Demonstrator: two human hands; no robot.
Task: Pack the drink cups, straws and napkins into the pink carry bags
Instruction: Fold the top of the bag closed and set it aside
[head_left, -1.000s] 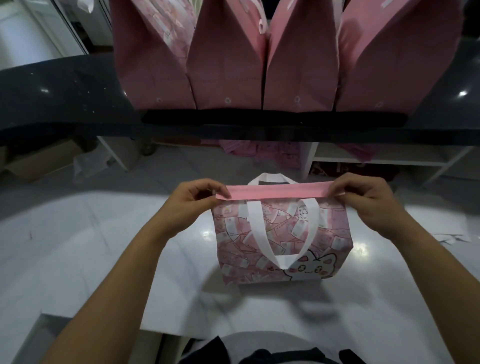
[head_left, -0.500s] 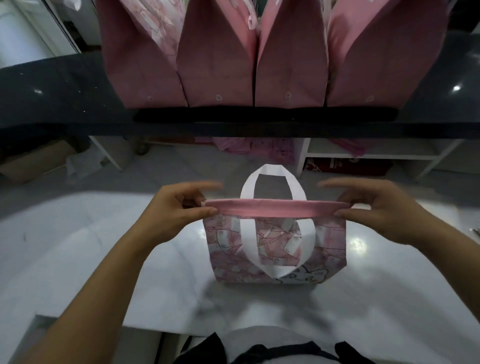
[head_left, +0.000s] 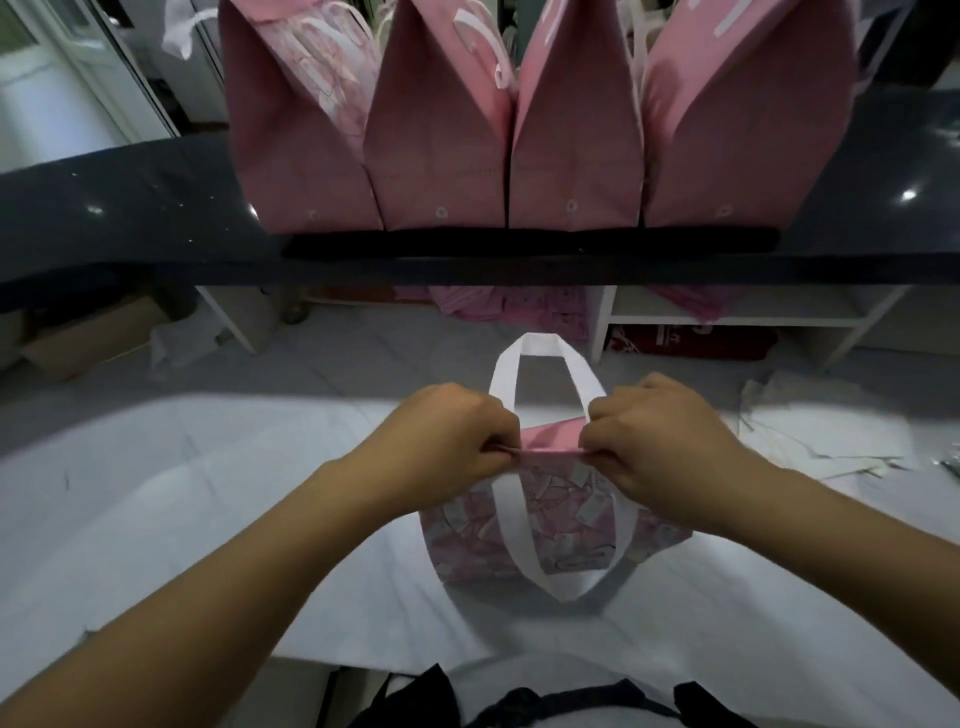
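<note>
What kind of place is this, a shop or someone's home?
Probably a drinks shop's packing counter. Four pink carry bags stand lined up on a dark counter, and both hands grip another bag on the white worktop.

White table (head_left: 218, 519): patterned pink bag (head_left: 561, 530) (white handles). Dark shelf (head_left: 130, 208): four pink bags (head_left: 441, 130).

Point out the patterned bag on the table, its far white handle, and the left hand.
patterned bag (head_left: 558, 525): head view, printed front panel.
far white handle (head_left: 540, 344): head view, top of the loop.
left hand (head_left: 452, 431): head view, back of the hand.
</note>
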